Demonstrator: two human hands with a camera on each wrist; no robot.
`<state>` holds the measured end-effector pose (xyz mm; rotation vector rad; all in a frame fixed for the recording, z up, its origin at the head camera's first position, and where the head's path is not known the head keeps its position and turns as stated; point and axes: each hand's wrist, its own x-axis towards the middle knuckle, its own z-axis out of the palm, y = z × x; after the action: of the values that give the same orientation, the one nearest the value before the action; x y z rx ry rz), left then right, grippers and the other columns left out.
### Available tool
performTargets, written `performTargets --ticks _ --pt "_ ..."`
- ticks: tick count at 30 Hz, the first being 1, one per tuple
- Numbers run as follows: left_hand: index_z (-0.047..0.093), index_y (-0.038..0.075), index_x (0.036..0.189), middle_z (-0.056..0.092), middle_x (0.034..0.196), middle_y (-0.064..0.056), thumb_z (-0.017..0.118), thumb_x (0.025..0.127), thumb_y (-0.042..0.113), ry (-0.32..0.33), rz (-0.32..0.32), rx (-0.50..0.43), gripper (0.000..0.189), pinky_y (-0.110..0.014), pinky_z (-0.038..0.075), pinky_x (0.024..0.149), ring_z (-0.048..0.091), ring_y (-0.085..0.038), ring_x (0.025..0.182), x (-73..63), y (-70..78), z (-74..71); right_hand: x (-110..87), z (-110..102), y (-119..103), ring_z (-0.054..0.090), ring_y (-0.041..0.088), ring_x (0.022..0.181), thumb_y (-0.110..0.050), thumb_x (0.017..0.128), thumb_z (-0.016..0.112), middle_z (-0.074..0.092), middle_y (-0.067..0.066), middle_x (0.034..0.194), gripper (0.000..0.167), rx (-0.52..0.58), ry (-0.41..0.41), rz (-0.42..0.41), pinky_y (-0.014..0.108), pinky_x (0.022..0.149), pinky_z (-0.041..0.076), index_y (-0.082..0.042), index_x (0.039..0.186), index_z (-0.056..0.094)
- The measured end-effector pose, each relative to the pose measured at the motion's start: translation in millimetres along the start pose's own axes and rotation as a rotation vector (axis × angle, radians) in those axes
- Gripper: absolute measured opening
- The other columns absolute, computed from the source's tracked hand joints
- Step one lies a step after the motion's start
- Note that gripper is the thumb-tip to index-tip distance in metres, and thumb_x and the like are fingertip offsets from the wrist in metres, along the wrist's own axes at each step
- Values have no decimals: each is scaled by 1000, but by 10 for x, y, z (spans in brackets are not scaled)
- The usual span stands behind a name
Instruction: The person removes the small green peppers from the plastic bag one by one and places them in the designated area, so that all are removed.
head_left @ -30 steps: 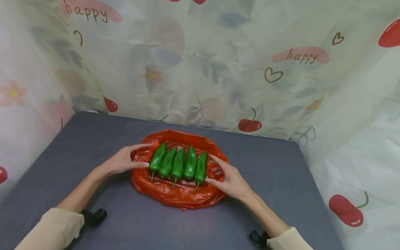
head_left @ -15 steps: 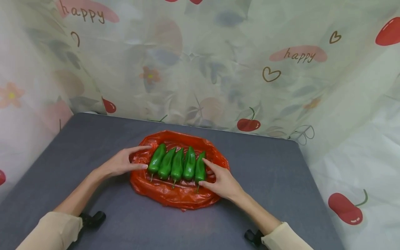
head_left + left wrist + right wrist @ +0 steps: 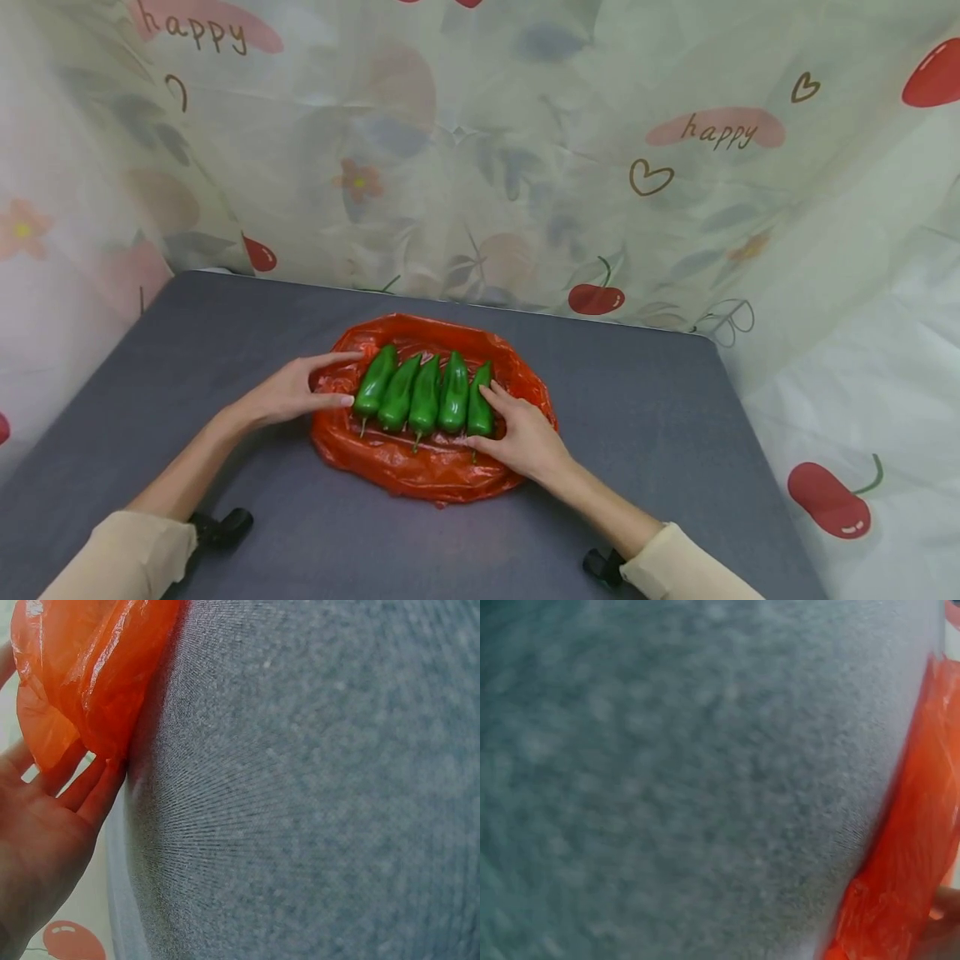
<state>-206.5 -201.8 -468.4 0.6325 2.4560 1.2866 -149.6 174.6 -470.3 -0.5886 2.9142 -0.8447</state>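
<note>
Several green peppers (image 3: 424, 396) lie side by side in a row on a red plastic bag (image 3: 412, 477) with its rim folded out, their stems toward the near side. My left hand (image 3: 288, 390) is at the bag's left side, thumb and index finger spread beside the leftmost pepper. In the left wrist view its extended fingers (image 3: 97, 791) meet the underside of the orange-looking plastic. At the right end, my right hand (image 3: 528, 437) reaches over the rightmost pepper (image 3: 480, 408), fingertips on its upper part, thumb near the stem end. The right wrist view shows little of that hand beside the plastic.
The bag lies on a grey cloth-covered table (image 3: 315, 542). Behind it hangs a printed curtain (image 3: 465, 167) with cherries, hearts and the word happy. Black wrist straps (image 3: 225, 529) sit at both cuffs.
My right hand has moved left from beside the rightmost pepper to over it, its fingers still spread. My left hand and the peppers stay nearly in place; the head view shifts slightly.
</note>
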Motion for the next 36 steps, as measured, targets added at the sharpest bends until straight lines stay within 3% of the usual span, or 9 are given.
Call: performTargets --ticks 5,9,13,16,18,22,26,29,36 --pt "47 18 149 54 138 -20 73 90 36 -2 4 6 67 -42 50 89 59 -24 108 1 1 4 4 14 -14 55 31 126 -38 83 80 48 12 149 75 -2 42 -9 46 99 46 -11 147 50" --pt "48 19 148 54 138 -20 72 91 37 0 -2 17 65 -43 49 91 59 -25 111 6 0 7 7 20 0 65 20 109 -35 84 80 57 8 140 68 1 68 -20 37 89 52 -13 144 54" --pt "48 19 148 55 138 -19 71 92 37 2 -9 20 63 -45 48 92 59 -26 112 10 1 8 5 18 7 56 6 63 -34 85 78 73 3 96 65 11 67 5 24 59 46 -15 143 56" --pt "48 18 148 54 139 -20 69 93 38 2 -13 24 63 -46 48 93 58 -27 113 15 1 7 4 11 5 34 3 46 -32 85 77 54 -7 59 63 28 62 28 22 46 30 -15 143 56" --pt "48 17 148 54 139 -20 69 93 38 2 -19 20 62 -47 47 93 58 -28 113 17 5 8 4 8 4 29 2 43 -30 85 77 44 -10 52 63 43 62 39 22 44 27 -14 142 56" --pt "48 17 148 53 140 -20 67 94 39 1 -27 21 62 -49 46 95 57 -30 117 16 10 12 -3 6 14 33 1 43 -26 84 77 47 -10 52 62 84 69 57 21 44 29 -15 142 57" --pt "47 18 149 54 139 -19 67 95 39 -5 -39 7 62 -46 47 94 58 -27 114 10 7 17 -27 -10 31 53 0 56 -24 84 77 70 -5 76 60 155 79 73 20 52 42 -17 140 58" --pt "46 17 149 55 137 -19 67 95 39 -13 -46 -11 63 -41 49 90 59 -23 108 5 5 14 -50 -46 29 63 3 70 -23 84 78 74 -1 95 59 213 95 70 22 59 48 -17 139 60" --pt "45 17 150 55 136 -20 72 91 38 -19 -47 -23 68 -36 50 87 61 -20 101 4 4 2 -76 -148 45 68 5 78 -24 86 79 75 -3 95 58 330 100 93 24 63 52 -23 140 59"
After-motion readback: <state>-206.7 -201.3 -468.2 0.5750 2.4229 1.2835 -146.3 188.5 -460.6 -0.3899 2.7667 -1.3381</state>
